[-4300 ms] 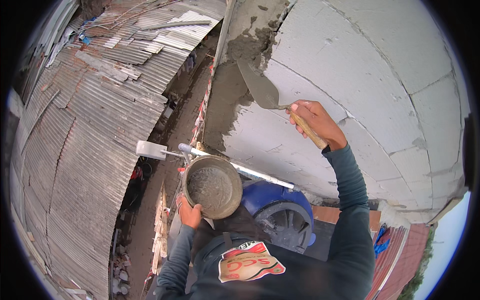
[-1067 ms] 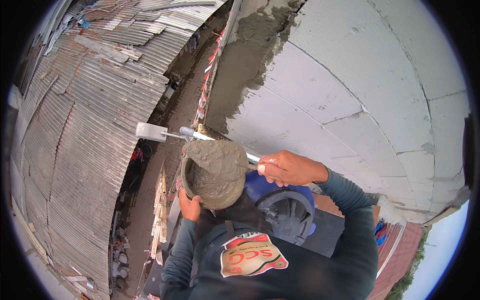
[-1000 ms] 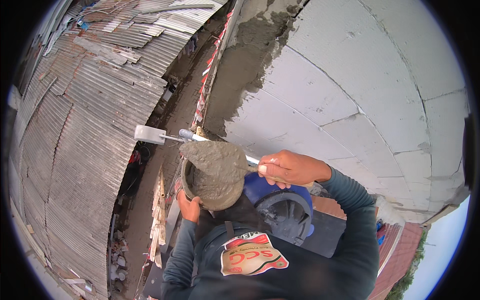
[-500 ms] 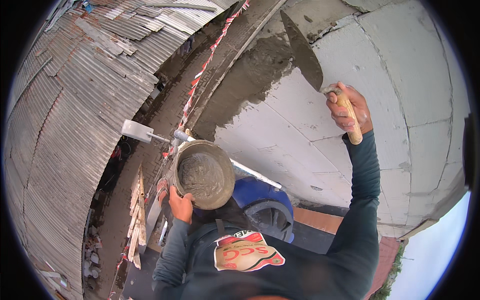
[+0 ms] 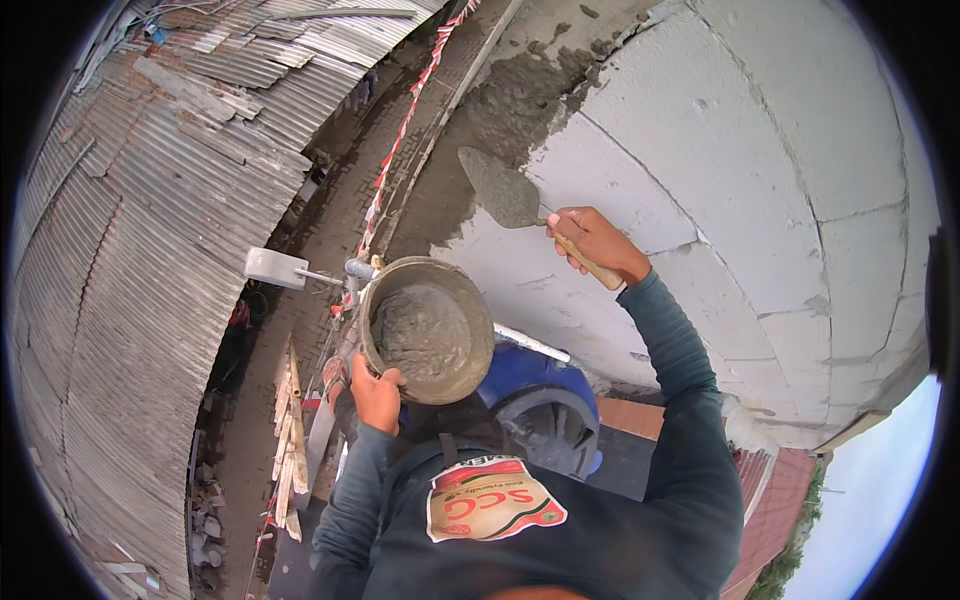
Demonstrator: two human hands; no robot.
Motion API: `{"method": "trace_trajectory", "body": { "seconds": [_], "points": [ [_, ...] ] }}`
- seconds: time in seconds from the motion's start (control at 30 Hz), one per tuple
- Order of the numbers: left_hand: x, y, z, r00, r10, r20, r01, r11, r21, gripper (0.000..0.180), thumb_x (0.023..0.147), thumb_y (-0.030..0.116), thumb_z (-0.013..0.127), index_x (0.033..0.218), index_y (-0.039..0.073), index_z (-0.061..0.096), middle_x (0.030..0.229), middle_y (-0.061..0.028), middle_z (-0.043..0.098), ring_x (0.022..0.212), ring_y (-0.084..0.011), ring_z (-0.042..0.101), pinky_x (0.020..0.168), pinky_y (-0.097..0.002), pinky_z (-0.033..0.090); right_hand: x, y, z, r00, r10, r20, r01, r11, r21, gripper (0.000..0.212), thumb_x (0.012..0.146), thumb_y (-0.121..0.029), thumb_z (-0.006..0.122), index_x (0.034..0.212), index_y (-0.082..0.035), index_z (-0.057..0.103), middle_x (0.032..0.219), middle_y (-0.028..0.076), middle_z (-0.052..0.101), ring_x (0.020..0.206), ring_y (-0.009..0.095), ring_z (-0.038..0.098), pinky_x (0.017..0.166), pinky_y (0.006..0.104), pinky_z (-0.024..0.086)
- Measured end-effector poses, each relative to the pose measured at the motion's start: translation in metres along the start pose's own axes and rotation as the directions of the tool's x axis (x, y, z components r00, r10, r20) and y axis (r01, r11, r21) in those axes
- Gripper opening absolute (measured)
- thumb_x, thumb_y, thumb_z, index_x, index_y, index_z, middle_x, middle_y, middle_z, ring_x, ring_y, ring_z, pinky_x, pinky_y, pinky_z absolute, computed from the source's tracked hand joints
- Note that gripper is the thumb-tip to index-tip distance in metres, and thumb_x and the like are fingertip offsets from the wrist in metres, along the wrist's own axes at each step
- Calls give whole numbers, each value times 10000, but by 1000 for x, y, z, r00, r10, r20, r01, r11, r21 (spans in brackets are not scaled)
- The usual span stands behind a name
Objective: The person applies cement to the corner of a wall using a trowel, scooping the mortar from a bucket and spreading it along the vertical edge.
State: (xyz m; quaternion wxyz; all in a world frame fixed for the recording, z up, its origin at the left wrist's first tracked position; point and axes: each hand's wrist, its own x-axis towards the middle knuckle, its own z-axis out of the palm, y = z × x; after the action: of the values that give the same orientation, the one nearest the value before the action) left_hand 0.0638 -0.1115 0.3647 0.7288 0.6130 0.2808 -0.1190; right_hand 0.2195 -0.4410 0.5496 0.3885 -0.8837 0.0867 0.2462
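Observation:
My left hand (image 5: 378, 396) grips the near rim of a round bucket (image 5: 481, 345), its fingers closed on the edge. Wet grey mortar (image 5: 421, 332) lies inside the bucket. Closed around a wooden handle, my right hand (image 5: 597, 243) holds a trowel (image 5: 502, 188) up and to the right of the bucket. The trowel's pointed blade is coated with grey mortar and is in front of the block wall (image 5: 745, 150). Whether the blade touches the wall, I cannot tell. Dark wet mortar (image 5: 510, 105) covers the wall's left part, beyond the blade.
Below the bucket's right side stands a blue drum (image 5: 545, 375), with a white pipe (image 5: 532, 343) by it. Red-and-white tape (image 5: 400, 130) runs along the paved lane far below. A corrugated roof (image 5: 150, 260) fills the left. Wooden strips (image 5: 288, 440) stand left of me.
My right hand has brought the trowel down and left, from high on the wall toward the bucket. The bucket in my left hand has shifted slightly right.

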Motion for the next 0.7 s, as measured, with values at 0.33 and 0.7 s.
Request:
{"method": "trace_trajectory", "body": {
  "seconds": [0.33, 0.7],
  "points": [
    [13, -6, 0, 999, -17, 45, 19, 999, -48, 365, 700, -67, 608, 1055, -8, 553, 981, -101, 626, 901, -200, 589, 793, -322, 502, -68, -23, -26, 924, -304, -233, 277, 950, -140, 383, 1078, -378, 586, 1041, -5, 663, 749, 58, 603, 568, 126, 559, 553, 314, 477],
    [-7, 44, 13, 995, -94, 29, 97, 990, -100, 396, 673, -85, 598, 1034, 40, 494, 837, -76, 544, 719, -216, 601, 614, -323, 478, -58, 44, 106, 847, -509, 152, 428, 484, -763, 217, 947, -214, 662, 993, -3, 644, 929, 186, 686, 900, 371, 721, 752, 479, 579]
  ]
}}
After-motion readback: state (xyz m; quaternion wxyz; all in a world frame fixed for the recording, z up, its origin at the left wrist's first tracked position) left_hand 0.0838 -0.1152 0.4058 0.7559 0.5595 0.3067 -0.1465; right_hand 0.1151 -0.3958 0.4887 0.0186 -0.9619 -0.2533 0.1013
